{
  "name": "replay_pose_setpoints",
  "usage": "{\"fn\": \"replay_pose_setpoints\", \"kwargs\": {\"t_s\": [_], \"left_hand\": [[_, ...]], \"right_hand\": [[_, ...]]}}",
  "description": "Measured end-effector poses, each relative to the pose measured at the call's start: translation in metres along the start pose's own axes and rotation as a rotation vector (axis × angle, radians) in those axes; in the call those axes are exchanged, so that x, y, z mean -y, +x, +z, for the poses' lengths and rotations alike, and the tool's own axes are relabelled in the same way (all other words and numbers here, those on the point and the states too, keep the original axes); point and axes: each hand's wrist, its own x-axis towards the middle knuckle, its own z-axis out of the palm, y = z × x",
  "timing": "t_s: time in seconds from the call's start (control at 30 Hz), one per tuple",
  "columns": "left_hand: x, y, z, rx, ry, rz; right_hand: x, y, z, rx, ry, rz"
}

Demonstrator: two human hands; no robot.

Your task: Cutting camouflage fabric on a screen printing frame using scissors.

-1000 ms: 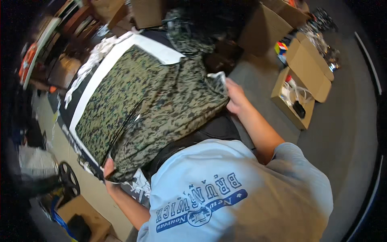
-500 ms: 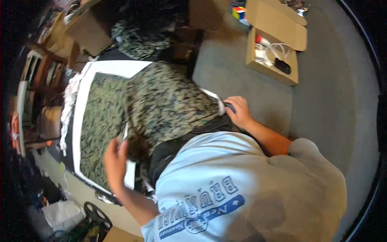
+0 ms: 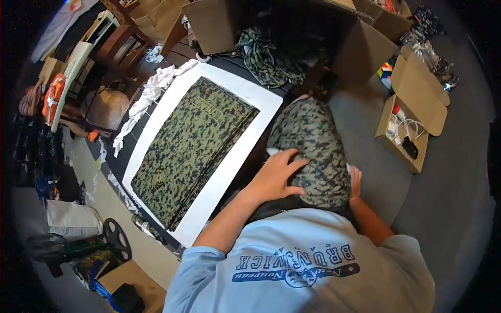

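A camouflage cloth piece (image 3: 313, 133) is draped over my lap. My left hand (image 3: 276, 175) lies on its near left side, fingers spread, with a bit of white edge beside the fingertips. Along the right side of the cloth is my right hand (image 3: 356, 182), its visible fingers straight; the cloth hides part of it. To the left, a neat stack of camouflage cloth pieces (image 3: 190, 151) rests on a white board (image 3: 209, 201). The top piece bears a printed patch near its far end.
White crumpled strips (image 3: 151, 91) lie along the board's far left edge. Behind it are bunched camouflage cloth (image 3: 269, 60) and cardboard boxes (image 3: 209, 26). On the right stands an open carton (image 3: 389, 138) with cables, near a puzzle cube (image 3: 385, 70). A black wheel (image 3: 117, 237) is at lower left.
The camouflage piece that reached across the stack now lies on my lap, uncovering the stack. My left hand has moved right, onto the cloth. The view has turned left.
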Motion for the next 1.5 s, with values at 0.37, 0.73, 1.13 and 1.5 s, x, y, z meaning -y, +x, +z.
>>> {"fn": "replay_pose_setpoints", "kwargs": {"t_s": [0.37,0.73,1.13,1.5], "left_hand": [[0.030,0.018,0.017,-0.084,-0.248,0.024],[0.034,0.086,0.056,-0.321,-0.495,-0.291],[0.064,0.032,0.027,-0.663,-0.242,-0.524],[0.021,-0.018,-0.008,-0.443,-0.882,-0.936]], "right_hand": [[0.001,0.006,0.001,0.016,0.323,0.134],[-0.001,0.010,-0.006,-0.086,0.243,0.100],[0.005,0.009,-0.016,-0.083,0.273,0.162],[0.034,0.048,-0.104,0.061,1.312,0.478]]}}
